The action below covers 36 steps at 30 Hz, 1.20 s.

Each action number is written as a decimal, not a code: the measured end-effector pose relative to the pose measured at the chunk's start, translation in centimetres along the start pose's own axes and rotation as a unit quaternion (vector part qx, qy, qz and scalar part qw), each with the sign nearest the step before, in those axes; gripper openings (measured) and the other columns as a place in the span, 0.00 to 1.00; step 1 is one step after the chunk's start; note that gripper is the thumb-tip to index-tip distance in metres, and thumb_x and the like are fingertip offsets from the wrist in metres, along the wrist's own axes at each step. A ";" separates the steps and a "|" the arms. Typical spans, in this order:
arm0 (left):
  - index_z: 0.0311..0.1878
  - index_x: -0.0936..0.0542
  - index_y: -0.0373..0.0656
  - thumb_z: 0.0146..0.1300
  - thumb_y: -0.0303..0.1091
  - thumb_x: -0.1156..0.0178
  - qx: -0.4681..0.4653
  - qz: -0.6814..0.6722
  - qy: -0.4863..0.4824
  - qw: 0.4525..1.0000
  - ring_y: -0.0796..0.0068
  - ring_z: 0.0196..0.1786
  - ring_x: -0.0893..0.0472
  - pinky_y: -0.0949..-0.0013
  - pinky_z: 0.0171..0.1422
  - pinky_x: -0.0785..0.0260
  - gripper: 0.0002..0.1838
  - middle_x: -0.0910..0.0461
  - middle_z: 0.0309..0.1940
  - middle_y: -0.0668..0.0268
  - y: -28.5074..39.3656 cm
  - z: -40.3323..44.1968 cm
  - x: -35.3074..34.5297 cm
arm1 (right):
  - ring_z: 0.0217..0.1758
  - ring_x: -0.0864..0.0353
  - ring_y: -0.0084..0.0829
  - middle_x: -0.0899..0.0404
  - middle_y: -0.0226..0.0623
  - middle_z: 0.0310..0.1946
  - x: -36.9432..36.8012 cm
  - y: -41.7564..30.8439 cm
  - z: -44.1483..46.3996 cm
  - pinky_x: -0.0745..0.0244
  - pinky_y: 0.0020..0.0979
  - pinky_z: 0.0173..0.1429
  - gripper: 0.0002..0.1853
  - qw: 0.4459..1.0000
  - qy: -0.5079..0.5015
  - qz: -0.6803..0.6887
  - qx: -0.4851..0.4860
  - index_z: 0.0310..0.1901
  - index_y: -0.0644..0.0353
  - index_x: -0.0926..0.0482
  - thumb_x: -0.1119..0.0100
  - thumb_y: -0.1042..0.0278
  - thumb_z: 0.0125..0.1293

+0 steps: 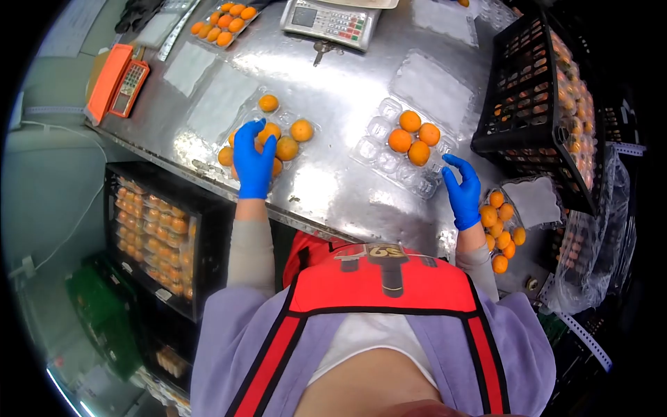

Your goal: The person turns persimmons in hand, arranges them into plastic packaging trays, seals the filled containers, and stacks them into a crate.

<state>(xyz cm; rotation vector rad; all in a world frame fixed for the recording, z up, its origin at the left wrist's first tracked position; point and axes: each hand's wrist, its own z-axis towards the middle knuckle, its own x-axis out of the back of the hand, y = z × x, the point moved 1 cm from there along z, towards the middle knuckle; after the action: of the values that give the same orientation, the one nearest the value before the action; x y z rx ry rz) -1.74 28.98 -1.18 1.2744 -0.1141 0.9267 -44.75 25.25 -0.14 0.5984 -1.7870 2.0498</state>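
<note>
Four oranges (400, 140): seated together in the middle cups of the right tray (365, 149), with bare cups left around them.
Left tray oranges (301, 130): spread over the left tray (251, 110), partly hidden by the hand above.
Left hand (253, 160): held over those oranges with the fingers curved; whether one is pinched cannot be told.
Right hand (462, 186): held just beside the right tray's near-right edge, thumb and fingers parted; no orange is seen in it, and contact with the tray cannot be told.
Step in hand: judged to be the placing or arranging of oranges in tray cups.
Next move: a light grip on one orange and a bare cup to receive it seem called for.
Bench (333, 167): both trays are carried on it; a scale (326, 21) is placed beyond, a black crate (517, 76) to the right.
</note>
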 end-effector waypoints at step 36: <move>0.62 0.31 0.43 0.45 0.39 0.32 -0.054 0.392 0.042 0.917 0.46 0.66 0.39 0.48 0.70 0.48 0.37 0.36 0.64 0.52 -2.1 -0.9 1.9 | 0.60 0.31 0.28 0.31 0.35 0.57 -1.9 -8.8 1.3 0.36 0.31 0.64 0.30 0.903 -0.095 0.409 -0.086 0.63 0.61 0.37 0.39 0.73 0.59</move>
<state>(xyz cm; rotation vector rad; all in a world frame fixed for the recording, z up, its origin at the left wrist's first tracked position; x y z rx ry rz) 0.43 30.72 -2.01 1.0800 -0.6360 1.6325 -38.37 25.22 6.41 -0.0496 -2.6178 2.3208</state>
